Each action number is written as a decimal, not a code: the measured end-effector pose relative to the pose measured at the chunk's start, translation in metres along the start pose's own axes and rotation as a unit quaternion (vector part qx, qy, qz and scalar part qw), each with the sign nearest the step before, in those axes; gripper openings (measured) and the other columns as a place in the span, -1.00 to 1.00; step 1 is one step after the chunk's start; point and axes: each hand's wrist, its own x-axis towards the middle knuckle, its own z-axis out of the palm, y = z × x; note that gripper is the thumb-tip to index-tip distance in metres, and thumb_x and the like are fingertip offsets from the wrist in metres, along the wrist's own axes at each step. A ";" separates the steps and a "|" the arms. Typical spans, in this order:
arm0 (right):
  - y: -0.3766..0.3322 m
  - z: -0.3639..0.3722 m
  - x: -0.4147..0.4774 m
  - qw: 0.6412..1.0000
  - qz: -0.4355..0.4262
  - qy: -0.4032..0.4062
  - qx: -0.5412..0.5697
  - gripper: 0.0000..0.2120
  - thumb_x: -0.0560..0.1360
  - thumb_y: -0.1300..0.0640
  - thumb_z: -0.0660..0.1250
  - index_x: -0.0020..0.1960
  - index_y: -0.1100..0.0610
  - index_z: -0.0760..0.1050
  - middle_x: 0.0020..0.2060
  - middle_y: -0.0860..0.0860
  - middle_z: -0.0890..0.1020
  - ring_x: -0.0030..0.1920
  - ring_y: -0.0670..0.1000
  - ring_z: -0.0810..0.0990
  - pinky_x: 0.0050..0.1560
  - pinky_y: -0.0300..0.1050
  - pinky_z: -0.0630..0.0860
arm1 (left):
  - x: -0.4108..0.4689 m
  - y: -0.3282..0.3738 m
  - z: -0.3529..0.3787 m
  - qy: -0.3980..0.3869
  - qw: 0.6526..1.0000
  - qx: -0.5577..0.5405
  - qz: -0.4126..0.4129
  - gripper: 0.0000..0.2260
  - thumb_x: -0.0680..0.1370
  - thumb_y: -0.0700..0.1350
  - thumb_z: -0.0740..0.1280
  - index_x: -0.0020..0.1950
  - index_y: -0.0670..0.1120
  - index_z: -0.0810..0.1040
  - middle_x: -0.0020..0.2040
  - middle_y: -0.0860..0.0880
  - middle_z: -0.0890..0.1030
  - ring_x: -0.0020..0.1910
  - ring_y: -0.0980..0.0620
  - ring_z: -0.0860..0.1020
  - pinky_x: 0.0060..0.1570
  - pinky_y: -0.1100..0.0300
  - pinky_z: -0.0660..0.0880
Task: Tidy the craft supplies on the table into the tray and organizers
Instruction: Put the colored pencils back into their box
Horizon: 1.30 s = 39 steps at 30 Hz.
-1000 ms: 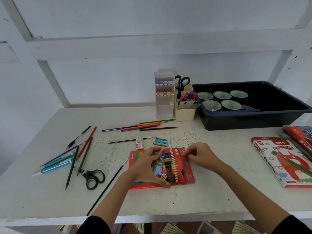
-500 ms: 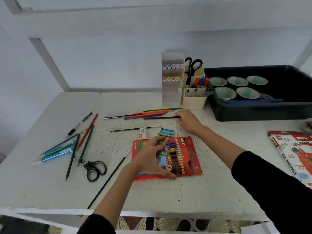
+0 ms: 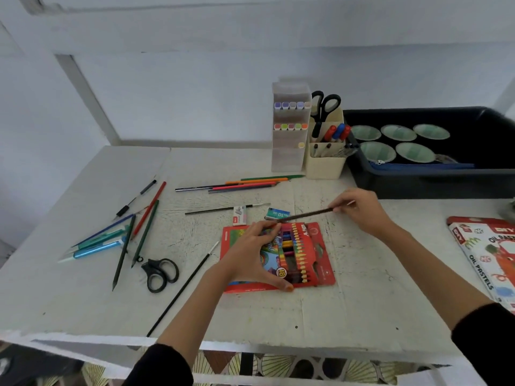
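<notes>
Right hand was pinching one end of a brown pencil between thumb and fingertips. The other end pointed at the far edge of the pencil box, and I couldn't tell if it touched. Left hand was spread over that open red box, fingers on the far edge and thumb hooked on the near edge, clamping it flat.

Counting the rest, big to small:
- One black tray at the back right with five bowls inside.
- One pastels box at the right edge.
- One clear marker rack showing two rows of five caps.
- One cream pot right beside the rack.
- Two pairs of scissors: one lying on the left, one standing in the pot.
- Five loose pencils in a row near the rack.
- Two small boxes just behind the pencil box.

All of it sat on a scuffed, cracked white table against a plain white wall.
</notes>
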 end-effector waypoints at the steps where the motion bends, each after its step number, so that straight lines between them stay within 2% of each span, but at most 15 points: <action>1: 0.006 -0.010 -0.008 1.000 0.002 -0.010 -0.001 -0.85 0.38 0.37 0.42 -0.13 0.17 0.66 -0.21 0.00 0.61 -0.14 -0.07 0.56 0.01 -0.19 0.49 | 0.000 0.000 0.000 0.000 1.000 0.000 -0.001 0.08 0.17 0.37 0.48 0.54 0.04 0.07 0.45 0.21 0.06 0.43 0.17 0.07 0.45 0.08 0.18; 4: 0.021 -0.035 -0.030 0.999 0.012 -0.036 -0.021 -0.83 0.38 0.38 0.41 -0.13 0.15 0.66 -0.19 0.00 0.61 -0.11 -0.06 0.57 -0.02 -0.27 0.49 | 0.000 0.001 0.000 -0.004 1.000 0.003 -0.007 0.08 0.17 0.37 0.48 0.54 0.05 0.07 0.45 0.21 0.06 0.43 0.15 0.07 0.46 0.07 0.17; 10: 0.030 -0.043 -0.067 0.995 0.003 -0.035 -0.090 -0.81 0.41 0.38 0.39 -0.14 0.13 0.67 -0.24 -0.06 0.56 -0.18 -0.07 0.54 -0.11 -0.39 0.40 | 0.000 0.001 0.001 -0.009 1.000 -0.004 -0.019 0.10 0.13 0.43 0.44 0.54 0.07 0.07 0.44 0.21 0.08 0.43 0.14 0.10 0.43 0.01 0.23; 14: 0.007 -0.019 -0.081 0.991 -0.028 -0.057 -0.121 -0.85 0.47 0.28 0.37 -0.06 0.10 0.67 -0.19 -0.02 0.57 -0.14 -0.03 0.52 -0.05 -0.16 0.51 | -0.001 0.001 0.000 -0.012 1.000 -0.001 -0.022 0.11 0.12 0.44 0.43 0.54 0.07 0.07 0.44 0.21 0.08 0.43 0.13 0.11 0.43 -0.01 0.23; 17: -0.017 0.001 -0.087 0.986 -0.059 -0.075 -0.138 -0.85 0.50 0.21 0.33 0.01 0.07 0.65 -0.16 -0.03 0.55 -0.13 -0.06 0.48 -0.07 -0.16 0.49 | -0.001 0.002 0.000 -0.013 1.000 0.002 -0.024 0.11 0.11 0.46 0.41 0.54 0.07 0.07 0.44 0.22 0.08 0.43 0.13 0.11 0.43 -0.02 0.24; 19: -0.028 0.011 -0.088 0.986 -0.074 -0.076 -0.127 -0.85 0.51 0.17 0.33 0.03 0.08 0.65 -0.15 -0.02 0.55 -0.12 -0.04 0.47 -0.11 -0.21 0.45 | -0.001 0.002 0.000 -0.015 1.000 0.004 -0.027 0.13 0.09 0.48 0.39 0.54 0.08 0.07 0.45 0.21 0.08 0.44 0.12 0.11 0.42 -0.02 0.25; 23: -0.042 0.032 -0.086 0.989 -0.084 -0.082 -0.094 -0.87 0.50 0.18 0.34 0.02 0.16 0.62 -0.09 -0.06 0.53 -0.07 -0.13 0.41 -0.13 -0.47 0.29 | -0.001 0.003 -0.001 -0.016 0.999 0.004 -0.029 0.13 0.09 0.48 0.39 0.54 0.08 0.06 0.45 0.21 0.07 0.44 0.12 0.10 0.43 -0.02 0.23; 25: -0.046 0.041 -0.085 0.993 -0.070 -0.065 -0.067 -0.91 0.48 0.21 0.37 -0.04 0.19 0.60 -0.08 -0.09 0.52 -0.07 -0.15 0.42 -0.12 -0.52 0.28 | -0.001 0.003 -0.001 -0.015 0.999 0.005 -0.028 0.11 0.11 0.46 0.41 0.54 0.08 0.06 0.45 0.20 0.07 0.44 0.12 0.10 0.43 -0.02 0.23; 29: -0.048 0.057 -0.084 1.000 -0.013 -0.008 -0.008 -0.92 0.40 0.23 0.44 -0.17 0.20 0.55 -0.18 -0.01 0.56 -0.18 -0.14 0.47 -0.20 -0.48 0.31 | -0.001 0.003 0.000 -0.016 1.000 0.007 -0.026 0.09 0.15 0.41 0.45 0.54 0.07 0.06 0.46 0.19 0.07 0.44 0.11 0.10 0.43 -0.02 0.23; 34: -0.051 0.072 -0.090 0.998 0.026 0.056 0.026 -0.79 0.35 0.23 0.47 -0.22 0.09 0.43 -0.23 -0.06 0.51 -0.19 -0.10 0.48 -0.18 -0.34 0.42 | 0.000 0.002 0.000 -0.016 0.999 0.009 -0.028 0.12 0.10 0.48 0.39 0.54 0.08 0.06 0.46 0.20 0.07 0.45 0.11 0.09 0.42 -0.02 0.25; 37: -0.050 0.075 -0.091 0.995 0.031 0.081 0.039 -0.82 0.34 0.23 0.49 -0.20 0.12 0.49 -0.23 -0.07 0.52 -0.21 -0.14 0.48 -0.17 -0.27 0.47 | 0.000 0.002 0.000 -0.013 1.000 0.004 -0.028 0.14 0.08 0.50 0.36 0.54 0.08 0.06 0.46 0.20 0.07 0.45 0.11 0.09 0.42 -0.02 0.25; 39: -0.050 0.072 -0.092 0.995 0.026 0.076 0.058 -0.84 0.33 0.24 0.50 -0.15 0.16 0.54 -0.24 -0.10 0.54 -0.23 -0.15 0.51 -0.20 -0.34 0.46 | 0.000 0.002 0.000 -0.011 1.000 0.009 -0.026 0.13 0.08 0.51 0.36 0.54 0.08 0.06 0.46 0.19 0.07 0.45 0.12 0.09 0.43 -0.01 0.24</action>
